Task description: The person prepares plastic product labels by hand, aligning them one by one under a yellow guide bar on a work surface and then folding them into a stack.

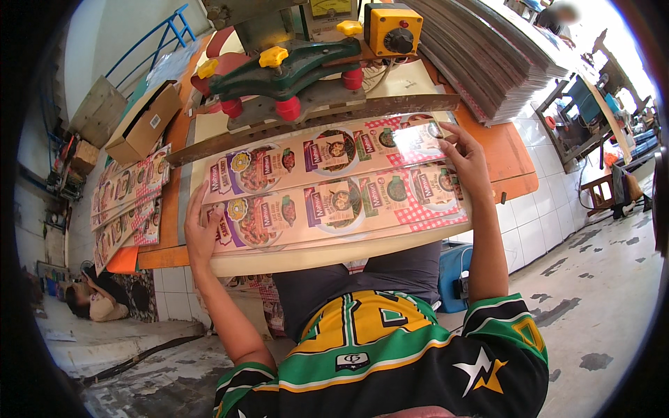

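Two long glossy printed sheets with food pictures lie before me, the far one [293, 161] close to the machine's metal bar and the near one [327, 209] closer to my body. Both rest on a cream-coloured board [334, 255] with a rounded front edge. My left hand [201, 226] grips the left end of the sheets, thumb on top and fingers along the edge. At the far right corner, my right hand [465, 160] holds the far sheet's end between thumb and fingers. Some fingertips are hidden beneath the edges.
The press [286, 80], green with yellow knobs and red feet, stands just beyond the sheets, its long metal bar [313, 122] across the table. A yellow control box [394, 31] sits above. Stacked boards [488, 63] rise right; printed sheets [129, 198] and a carton [144, 122] lie left.
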A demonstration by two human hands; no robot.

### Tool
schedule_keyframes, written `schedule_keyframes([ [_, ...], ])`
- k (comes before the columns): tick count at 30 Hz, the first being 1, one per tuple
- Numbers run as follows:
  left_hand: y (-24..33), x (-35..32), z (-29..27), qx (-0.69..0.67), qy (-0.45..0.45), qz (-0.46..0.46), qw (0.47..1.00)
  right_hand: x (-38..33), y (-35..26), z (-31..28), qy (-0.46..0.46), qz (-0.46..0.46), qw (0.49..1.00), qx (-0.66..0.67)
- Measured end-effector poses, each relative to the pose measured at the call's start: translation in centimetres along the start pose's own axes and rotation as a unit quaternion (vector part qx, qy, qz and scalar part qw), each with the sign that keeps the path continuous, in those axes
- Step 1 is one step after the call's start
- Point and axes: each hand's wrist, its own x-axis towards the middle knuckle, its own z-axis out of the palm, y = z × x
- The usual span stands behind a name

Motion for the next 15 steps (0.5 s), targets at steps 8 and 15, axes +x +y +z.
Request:
schedule_keyframes([
  [8,0.3,-0.1,0.4,-0.038,0.012,-0.023,0.999,-0.1,-0.6,-0.3,-0.016,0.035,0.998,-0.044],
  [15,0.3,-0.1,0.6,-0.036,0.003,-0.045,0.998,-0.2,-0.4,-0.3,-0.004,-0.01,0.999,-0.03],
])
